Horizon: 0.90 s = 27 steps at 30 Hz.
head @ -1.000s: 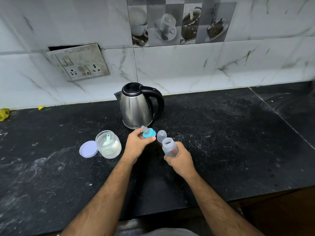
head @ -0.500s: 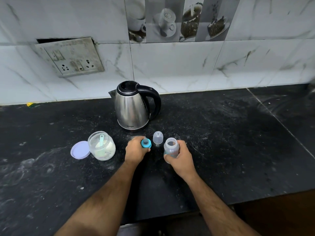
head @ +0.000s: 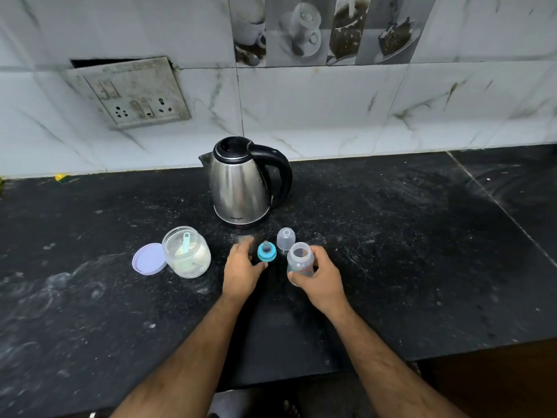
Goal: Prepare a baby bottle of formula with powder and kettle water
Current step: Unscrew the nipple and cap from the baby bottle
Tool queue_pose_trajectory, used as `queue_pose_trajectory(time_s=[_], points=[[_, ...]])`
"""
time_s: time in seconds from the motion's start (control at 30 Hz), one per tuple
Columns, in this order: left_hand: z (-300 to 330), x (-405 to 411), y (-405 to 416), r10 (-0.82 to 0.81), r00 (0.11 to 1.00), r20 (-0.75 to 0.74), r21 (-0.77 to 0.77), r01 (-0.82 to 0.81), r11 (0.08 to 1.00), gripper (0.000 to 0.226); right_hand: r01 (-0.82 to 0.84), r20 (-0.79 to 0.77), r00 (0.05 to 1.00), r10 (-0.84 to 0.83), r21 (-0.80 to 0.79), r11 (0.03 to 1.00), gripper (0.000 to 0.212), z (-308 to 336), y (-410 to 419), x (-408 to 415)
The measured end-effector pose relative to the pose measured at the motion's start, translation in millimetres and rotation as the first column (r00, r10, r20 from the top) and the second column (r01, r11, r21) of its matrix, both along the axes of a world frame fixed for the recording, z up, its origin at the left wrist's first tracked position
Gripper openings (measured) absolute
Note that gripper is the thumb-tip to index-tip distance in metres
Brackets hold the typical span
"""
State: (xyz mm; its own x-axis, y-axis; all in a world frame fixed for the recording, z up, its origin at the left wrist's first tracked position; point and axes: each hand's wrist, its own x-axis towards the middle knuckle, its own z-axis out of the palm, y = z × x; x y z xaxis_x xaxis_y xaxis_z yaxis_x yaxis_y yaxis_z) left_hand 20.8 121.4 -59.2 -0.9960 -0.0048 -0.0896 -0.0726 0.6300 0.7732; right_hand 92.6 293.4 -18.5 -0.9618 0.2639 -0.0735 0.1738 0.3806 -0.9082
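So the small clear plastic baby bottle (head: 300,261) is standing open near the middle of the black speckled stone desk (head: 407,251), and the right hand (head: 319,277) is wrapping around its lower body, fingers (head: 294,278) curling closed on it. The left hand (head: 241,268) is sitting just beside the teal screw ring with its teat (head: 266,252), fingers loosely spread and, far as I can tell, not gripping anything. The clear dome cap (head: 285,238) is standing just behind the bottle, and the steel electric kettle with the black handle (head: 242,184) is further back toward the wall edge. Off to the left, the clear round jar of white powder with a pale green scoop inside (head: 187,253) is sitting open, its lilac lid (head: 148,259) touching it. That bottle's probably super light and tippy while empty, so I'm guessing holding it low around the body is the way to go. The kettle's looking heavy, so grab the handle only since the steel might be hot.
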Motion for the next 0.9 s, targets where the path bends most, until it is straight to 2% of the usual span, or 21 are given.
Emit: queue_pose_trajectory(time_s=[0.1,0.2,0.47,0.7,0.9], points=[[3,25,-15,-0.004,0.999,-0.036,0.062,0.006,0.998,0.051,-0.041,0.014,0.999,0.041,-0.011,0.999,0.053,-4,-15,-4],[7,44,-31,0.002,0.999,-0.035,0.15,0.003,0.989,0.04,-0.101,0.035,0.994,0.102,-0.03,0.994,0.057,-6,-35,-8],[18,61,-78,-0.067,0.998,0.009,0.231,0.063,0.971,0.04,-0.224,0.045,0.973,0.225,-0.037,0.974,0.053,-9,-92,-17],[16,62,-101,-0.035,0.997,0.069,0.268,0.015,0.963,0.039,-0.24,0.068,0.969,0.239,0.016,0.971,0.053,-10,-122,-24],[19,57,-111,-0.083,0.991,0.101,0.267,0.053,0.962,0.041,-0.228,0.121,0.968,0.218,0.077,0.971,0.054,-10,-132,-28]])
